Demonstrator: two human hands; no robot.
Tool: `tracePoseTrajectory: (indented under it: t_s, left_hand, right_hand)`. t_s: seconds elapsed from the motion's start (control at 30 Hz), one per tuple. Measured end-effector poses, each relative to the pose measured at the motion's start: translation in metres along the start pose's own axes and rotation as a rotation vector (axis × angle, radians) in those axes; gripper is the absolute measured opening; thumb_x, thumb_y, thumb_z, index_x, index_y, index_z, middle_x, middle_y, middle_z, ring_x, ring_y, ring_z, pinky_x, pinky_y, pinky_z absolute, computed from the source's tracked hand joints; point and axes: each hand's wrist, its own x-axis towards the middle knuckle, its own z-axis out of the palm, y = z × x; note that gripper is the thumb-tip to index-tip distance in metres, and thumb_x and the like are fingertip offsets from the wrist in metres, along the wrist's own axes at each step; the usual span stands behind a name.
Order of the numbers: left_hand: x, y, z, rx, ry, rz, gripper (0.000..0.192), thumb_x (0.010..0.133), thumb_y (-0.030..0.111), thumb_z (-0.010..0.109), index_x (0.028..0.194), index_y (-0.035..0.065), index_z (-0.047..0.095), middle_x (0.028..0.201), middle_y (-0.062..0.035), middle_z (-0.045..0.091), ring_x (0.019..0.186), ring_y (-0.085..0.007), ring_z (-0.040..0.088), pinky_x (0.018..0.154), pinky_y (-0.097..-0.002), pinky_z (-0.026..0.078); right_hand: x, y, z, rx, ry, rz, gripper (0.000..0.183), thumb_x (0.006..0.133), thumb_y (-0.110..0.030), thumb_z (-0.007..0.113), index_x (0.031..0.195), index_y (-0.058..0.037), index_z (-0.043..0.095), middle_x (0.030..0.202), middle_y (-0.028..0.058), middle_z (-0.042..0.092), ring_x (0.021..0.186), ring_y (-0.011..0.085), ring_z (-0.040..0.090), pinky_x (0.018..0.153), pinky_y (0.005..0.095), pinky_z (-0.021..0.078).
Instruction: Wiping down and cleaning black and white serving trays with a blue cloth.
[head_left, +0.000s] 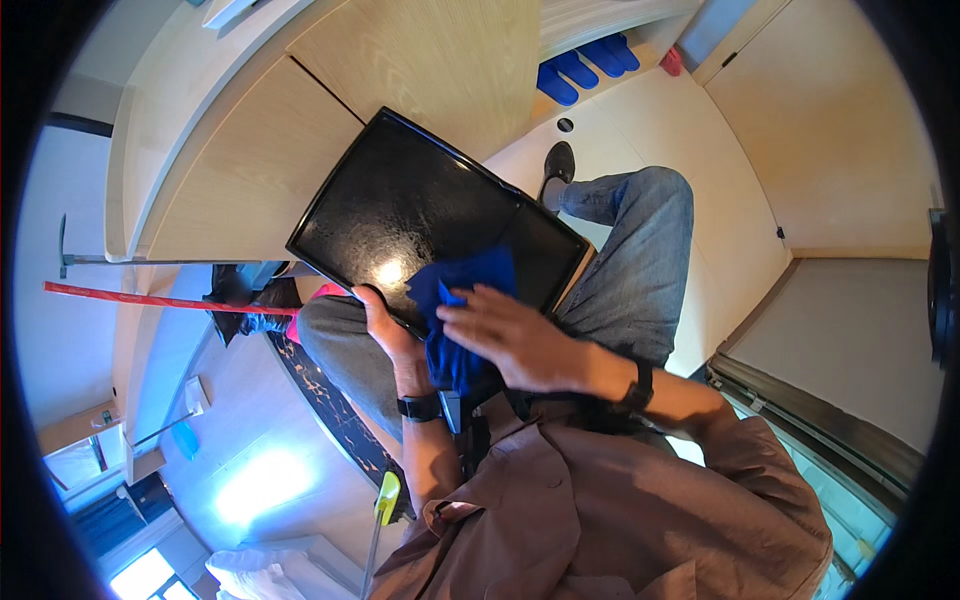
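A glossy black rectangular panel with a raised rim (420, 195) lies tilted across my lap, against the pale wooden cabinet. My left hand (390, 334) grips its near left edge, with the thumb on top. On the panel's near part, my right hand (510, 334) presses a dark blue cloth (457, 360) with its fingers, slightly blurred. Part of the cloth is bunched between the two hands and hangs over the near edge. What lies under the panel is mostly hidden.
Pale wooden cabinet doors (435, 52) stand ahead. Blue slippers (577, 71) sit on a low shelf. A red strip (172, 301) reaches in from the left. A yellow-green brush head (388, 491) is beside my left arm, and a wooden door (832, 127) is at right.
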Motion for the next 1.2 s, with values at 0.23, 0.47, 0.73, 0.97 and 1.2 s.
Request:
tracePoseTrajectory:
  t_s: [0.23, 0.47, 0.73, 0.97, 1.2]
  left_hand:
    - [-0.003, 0.016, 0.014, -0.347, 0.045, -0.06, 0.06, 0.101, 0.049, 0.043, 0.133, -0.0007, 0.049, 0.126, -0.014, 0.061, 0.108, -0.0294, 0.062, 0.094, -0.042, 0.05]
    - [-0.006, 0.014, 0.027, -0.37, -0.039, 0.001, 0.061, 0.1, 0.051, 0.042, 0.133, 0.0003, 0.049, 0.125, -0.0143, 0.061, 0.107, -0.0301, 0.062, 0.094, -0.0417, 0.051]
    - [0.0, 0.009, 0.01, -0.378, -0.063, -0.106, 0.059, 0.101, 0.049, 0.04, 0.134, 0.0013, 0.049, 0.126, -0.0138, 0.061, 0.11, -0.0284, 0.062, 0.094, -0.0411, 0.051]
    - [-0.002, 0.005, 0.013, -0.414, -0.062, -0.119, 0.056, 0.1, 0.048, 0.044, 0.131, 0.001, 0.051, 0.123, -0.013, 0.062, 0.107, -0.0275, 0.063, 0.094, -0.0416, 0.051]
    - [-0.011, -0.005, 0.018, -0.314, 0.043, -0.044, 0.055, 0.099, 0.044, 0.051, 0.132, 0.0003, 0.05, 0.127, -0.0144, 0.06, 0.111, -0.0282, 0.061, 0.097, -0.0423, 0.05]
  right_hand:
    - [-0.005, 0.01, -0.041, -0.218, 0.009, 0.015, 0.062, 0.071, -0.015, 0.073, 0.129, 0.0, 0.056, 0.145, 0.0146, 0.045, 0.137, 0.0389, 0.037, 0.112, 0.0525, 0.0284]
    - [-0.003, 0.004, -0.027, -0.286, 0.085, 0.123, 0.053, 0.072, -0.005, 0.066, 0.124, 0.0029, 0.058, 0.141, 0.0165, 0.048, 0.134, 0.0413, 0.04, 0.11, 0.054, 0.032]
    - [-0.002, 0.013, -0.041, -0.253, -0.017, 0.086, 0.062, 0.066, -0.007, 0.071, 0.127, -0.0022, 0.058, 0.146, 0.013, 0.043, 0.135, 0.0354, 0.04, 0.111, 0.0523, 0.0321]
    - [0.005, 0.033, -0.042, -0.21, 0.237, 0.265, 0.069, 0.065, -0.01, 0.082, 0.129, -0.006, 0.056, 0.149, 0.0218, 0.035, 0.136, 0.0441, 0.036, 0.112, 0.0508, 0.0311]
    - [-0.008, 0.038, -0.014, -0.204, 0.56, 0.397, 0.076, 0.061, -0.001, 0.081, 0.13, -0.0007, 0.049, 0.134, 0.0264, 0.041, 0.131, 0.0461, 0.04, 0.106, 0.0485, 0.0385]
